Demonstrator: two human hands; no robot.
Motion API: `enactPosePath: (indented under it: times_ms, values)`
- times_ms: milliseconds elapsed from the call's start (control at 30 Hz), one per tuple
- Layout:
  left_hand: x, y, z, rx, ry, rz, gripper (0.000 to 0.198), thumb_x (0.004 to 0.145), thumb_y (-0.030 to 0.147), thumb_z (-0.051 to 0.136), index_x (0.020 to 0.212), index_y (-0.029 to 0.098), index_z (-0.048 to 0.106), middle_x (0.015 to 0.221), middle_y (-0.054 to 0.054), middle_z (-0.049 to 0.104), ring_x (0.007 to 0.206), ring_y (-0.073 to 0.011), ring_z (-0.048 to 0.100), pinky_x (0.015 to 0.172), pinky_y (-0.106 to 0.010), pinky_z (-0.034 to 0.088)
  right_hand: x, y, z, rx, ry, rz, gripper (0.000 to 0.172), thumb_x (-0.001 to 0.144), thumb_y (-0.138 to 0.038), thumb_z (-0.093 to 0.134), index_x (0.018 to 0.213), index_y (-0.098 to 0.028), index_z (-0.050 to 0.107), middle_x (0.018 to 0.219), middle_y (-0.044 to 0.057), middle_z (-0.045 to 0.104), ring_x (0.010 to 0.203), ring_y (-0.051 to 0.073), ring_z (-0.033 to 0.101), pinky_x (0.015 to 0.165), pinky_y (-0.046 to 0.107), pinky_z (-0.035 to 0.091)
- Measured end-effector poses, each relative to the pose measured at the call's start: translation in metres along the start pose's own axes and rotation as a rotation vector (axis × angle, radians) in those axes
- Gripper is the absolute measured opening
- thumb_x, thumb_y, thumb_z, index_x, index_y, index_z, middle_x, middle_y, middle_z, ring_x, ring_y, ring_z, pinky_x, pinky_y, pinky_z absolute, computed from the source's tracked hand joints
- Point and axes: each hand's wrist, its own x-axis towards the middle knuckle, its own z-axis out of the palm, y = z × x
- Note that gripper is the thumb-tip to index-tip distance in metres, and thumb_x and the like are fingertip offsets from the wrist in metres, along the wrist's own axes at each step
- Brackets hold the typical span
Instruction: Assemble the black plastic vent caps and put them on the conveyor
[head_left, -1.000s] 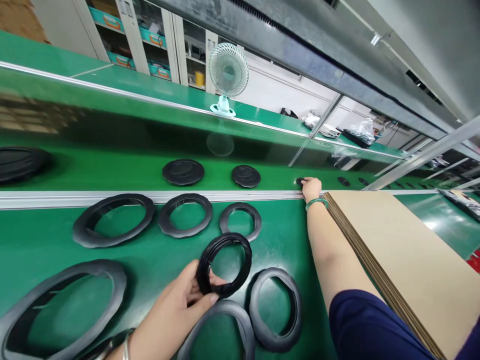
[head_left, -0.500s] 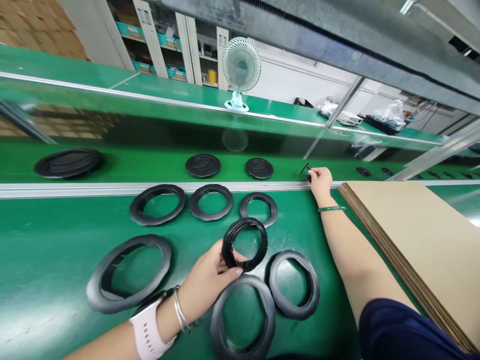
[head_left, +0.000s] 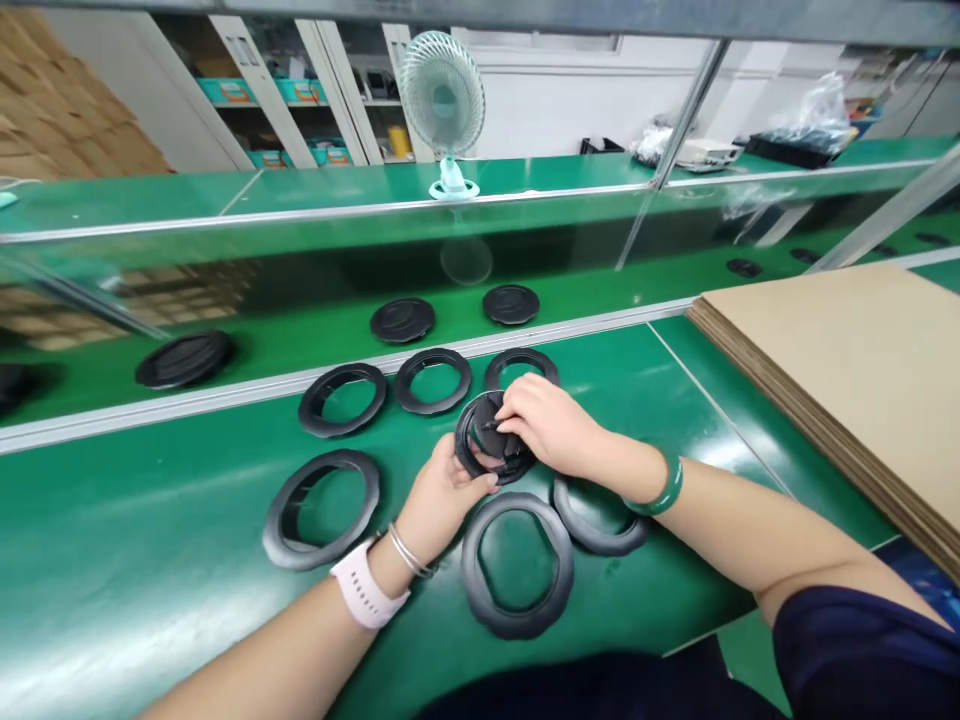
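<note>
My left hand (head_left: 439, 495) is closed on the lower left of a black plastic ring (head_left: 465, 458), raised over the green bench. Over the ring, my right hand (head_left: 551, 425) pinches a thin dark round piece (head_left: 489, 432) by a small stub. This disc overlaps the ring's opening; whether it is seated cannot be made out. Below my hands lies a larger grey-black ring (head_left: 517, 625), with another ring (head_left: 611, 542) beside it, partly under my right wrist. A wide ring (head_left: 280, 540) rests to the left.
Several dark rings, one a back-row ring (head_left: 309, 412), lie along the metal rail (head_left: 247, 392). Beyond it, black round discs, including one disc (head_left: 403, 320), sit on a green belt strip (head_left: 315, 345). Stacked cardboard sheets (head_left: 840, 330) occupy the right side. A fan (head_left: 444, 95) stands behind.
My right hand has come back from the belt strip to the ring, bringing the dark piece against it. My left hand still grips the ring. The view has shifted, and discs on the strip appear displaced.
</note>
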Motion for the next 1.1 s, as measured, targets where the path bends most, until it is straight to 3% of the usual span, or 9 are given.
enactPosePath:
  times_ms: [100, 233, 533, 900, 1100]
  values:
    - [-0.001, 0.000, 0.002, 0.025, 0.048, -0.011, 0.052, 0.067, 0.024, 0.083, 0.107, 0.019, 0.049, 0.092, -0.001, 0.072, 0.076, -0.0168, 0.071, 0.075, -0.033, 0.061, -0.005, 0.000, 0.011, -0.113, -0.083, -0.083, 0.010, 0.099, -0.018, 0.056, 0.091, -0.013, 0.059, 0.089, 0.010, 0.060, 0.085, 0.024, 0.053, 0.081, 0.039, 0.048]
    - [-0.004, 0.000, 0.003, 0.053, 0.024, -0.012, 0.051, 0.070, 0.025, 0.083, 0.110, 0.020, 0.051, 0.108, -0.005, 0.073, 0.098, -0.0210, 0.072, 0.087, -0.034, 0.059, -0.010, 0.002, 0.015, -0.178, -0.152, -0.110, 0.013, 0.099, -0.022, 0.058, 0.092, -0.010, 0.060, 0.091, 0.012, 0.060, 0.087, 0.024, 0.056, 0.082, 0.037, 0.050]
    - [-0.006, 0.003, 0.004, 0.067, 0.006, -0.026, 0.053, 0.073, 0.023, 0.081, 0.115, 0.021, 0.049, 0.110, -0.004, 0.072, 0.100, -0.0194, 0.071, 0.091, -0.033, 0.057, -0.013, 0.004, 0.010, -0.266, -0.102, -0.229, 0.020, 0.102, -0.022, 0.049, 0.086, -0.012, 0.059, 0.084, 0.009, 0.060, 0.081, 0.022, 0.057, 0.073, 0.034, 0.050]
    - [-0.006, 0.004, 0.003, 0.091, -0.022, -0.049, 0.049, 0.074, 0.022, 0.080, 0.111, 0.020, 0.048, 0.103, -0.002, 0.072, 0.093, -0.0174, 0.072, 0.084, -0.030, 0.059, -0.012, -0.004, 0.011, -0.265, -0.254, -0.058, 0.012, 0.094, -0.021, 0.065, 0.093, -0.009, 0.062, 0.089, 0.010, 0.061, 0.082, 0.022, 0.058, 0.076, 0.035, 0.050]
    - [-0.009, 0.007, 0.006, 0.145, 0.012, -0.059, 0.048, 0.071, 0.022, 0.080, 0.108, 0.021, 0.049, 0.099, 0.000, 0.071, 0.090, -0.0179, 0.071, 0.078, -0.028, 0.059, -0.013, -0.003, 0.008, -0.261, -0.201, -0.184, 0.014, 0.097, -0.018, 0.056, 0.086, -0.012, 0.061, 0.083, 0.008, 0.060, 0.079, 0.021, 0.056, 0.071, 0.033, 0.048]
